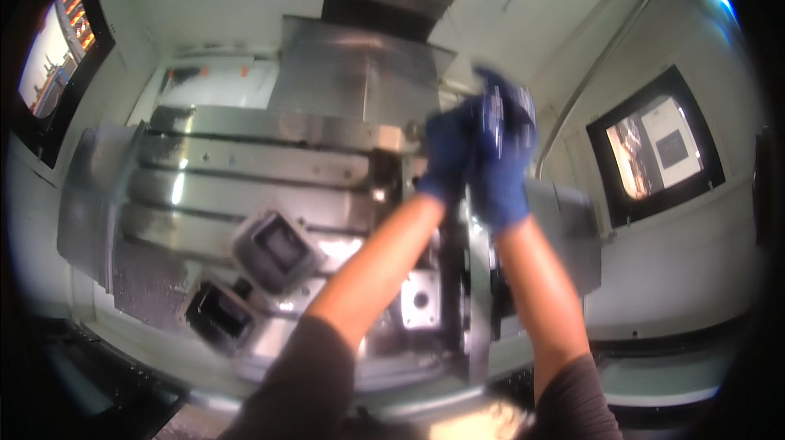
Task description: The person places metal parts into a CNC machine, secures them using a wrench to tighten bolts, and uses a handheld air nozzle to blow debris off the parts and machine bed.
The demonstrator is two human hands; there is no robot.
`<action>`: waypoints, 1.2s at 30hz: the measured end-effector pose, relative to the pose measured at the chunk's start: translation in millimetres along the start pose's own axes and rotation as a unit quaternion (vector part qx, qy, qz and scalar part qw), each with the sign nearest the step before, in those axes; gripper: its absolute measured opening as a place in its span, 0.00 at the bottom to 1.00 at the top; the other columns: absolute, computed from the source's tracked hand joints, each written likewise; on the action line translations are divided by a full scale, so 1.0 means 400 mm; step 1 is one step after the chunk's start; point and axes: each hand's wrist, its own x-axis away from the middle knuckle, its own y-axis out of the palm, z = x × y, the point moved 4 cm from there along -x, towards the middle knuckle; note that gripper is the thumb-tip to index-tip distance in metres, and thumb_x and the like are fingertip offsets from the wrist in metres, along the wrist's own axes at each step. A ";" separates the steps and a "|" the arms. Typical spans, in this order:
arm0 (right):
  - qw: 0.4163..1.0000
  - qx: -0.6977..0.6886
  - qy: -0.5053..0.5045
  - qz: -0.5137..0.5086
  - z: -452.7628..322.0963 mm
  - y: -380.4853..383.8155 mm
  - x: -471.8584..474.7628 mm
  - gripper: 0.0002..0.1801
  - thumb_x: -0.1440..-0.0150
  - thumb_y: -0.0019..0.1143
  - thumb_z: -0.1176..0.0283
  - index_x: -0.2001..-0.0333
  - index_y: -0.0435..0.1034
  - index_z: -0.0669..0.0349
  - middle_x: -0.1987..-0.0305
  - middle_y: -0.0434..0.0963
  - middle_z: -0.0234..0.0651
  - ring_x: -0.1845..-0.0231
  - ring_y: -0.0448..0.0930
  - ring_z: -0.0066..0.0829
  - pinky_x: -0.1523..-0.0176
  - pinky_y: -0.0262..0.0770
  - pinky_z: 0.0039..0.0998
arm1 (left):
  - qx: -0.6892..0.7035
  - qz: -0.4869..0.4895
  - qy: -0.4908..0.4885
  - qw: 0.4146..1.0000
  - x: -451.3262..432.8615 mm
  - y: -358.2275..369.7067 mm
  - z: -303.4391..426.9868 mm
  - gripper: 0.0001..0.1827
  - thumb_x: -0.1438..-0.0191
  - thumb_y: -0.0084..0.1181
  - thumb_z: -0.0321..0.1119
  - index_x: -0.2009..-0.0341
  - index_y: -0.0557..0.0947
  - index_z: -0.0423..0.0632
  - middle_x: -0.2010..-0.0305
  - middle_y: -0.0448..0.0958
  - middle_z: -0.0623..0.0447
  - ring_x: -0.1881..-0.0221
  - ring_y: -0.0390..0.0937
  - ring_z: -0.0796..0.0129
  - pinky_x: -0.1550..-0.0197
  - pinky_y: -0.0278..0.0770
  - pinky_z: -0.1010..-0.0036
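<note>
Both my hands wear blue gloves and are raised together over the right part of a machining centre's slotted table [294, 161]. My left hand [452, 145] is pressed close beside my right hand [504, 158]. Shiny streaks show among the right hand's fingers, but motion blur hides whether a part is held there. Under the forearms runs a long metal fixture rail [479, 299]. A square metal plate with a central hole [421, 300] lies left of it. Two hollow box-shaped metal parts, one lighter [245, 259] and one darker [236, 342], rest near the table's front left.
Grey sheet-metal way covers [343, 72] rise behind the table, and another cover [92, 194] flanks its left end. Enclosure walls hold a window on the left [52, 53] and one on the right [659, 145]. The enclosure's front sill [214, 400] curves below.
</note>
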 end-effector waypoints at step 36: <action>0.959 -0.230 0.136 0.098 0.060 0.037 -0.089 0.08 0.42 0.52 0.78 0.59 0.74 0.63 0.69 0.78 0.35 0.79 0.70 0.15 0.75 0.67 0.19 | 0.056 0.002 -0.011 0.998 -0.070 0.070 -0.039 0.18 0.39 0.43 0.48 0.57 0.79 0.50 0.75 0.78 0.42 0.70 0.79 0.52 0.66 0.76 0.64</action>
